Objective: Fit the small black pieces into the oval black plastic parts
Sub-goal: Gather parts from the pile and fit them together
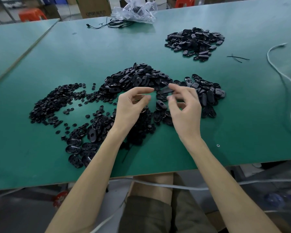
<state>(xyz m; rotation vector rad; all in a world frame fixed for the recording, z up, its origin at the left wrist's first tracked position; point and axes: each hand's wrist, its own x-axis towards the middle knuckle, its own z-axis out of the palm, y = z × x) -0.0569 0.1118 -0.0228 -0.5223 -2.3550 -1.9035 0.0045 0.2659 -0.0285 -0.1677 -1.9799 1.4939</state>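
Working over a green table (242, 115), a seated person holds both bare hands raised just above the scattered stock. The right hand (185, 108) pinches one oval black plastic part (165, 90) between thumb and forefinger; the part is blurred, tilted, and held clear of the table surface. The remaining right fingers are curled loosely. The left hand (133, 105) has its thumb and forefinger drawn close together, tips pointing toward the held part. Whether a small piece sits between them cannot be told; the spot is blurred.

A loose spread of small black pieces (57, 103) lies on the table to the left of the hands, thinning out toward the near edge. A heaped pile of oval parts (138, 78) sits directly beyond the hands. A flatter group of ovals (207, 89) lies to the right of it, partly behind the right hand. Several ovals (81, 147) rest near the front edge beside the left forearm, some with the hollow side up.

A separate heap of ovals (195, 42) stands well apart at the far right of the table. A clear plastic bag (136, 10) and thin black cords (111, 24) lie at the far edge. A white cable (286, 78) runs along the right side.
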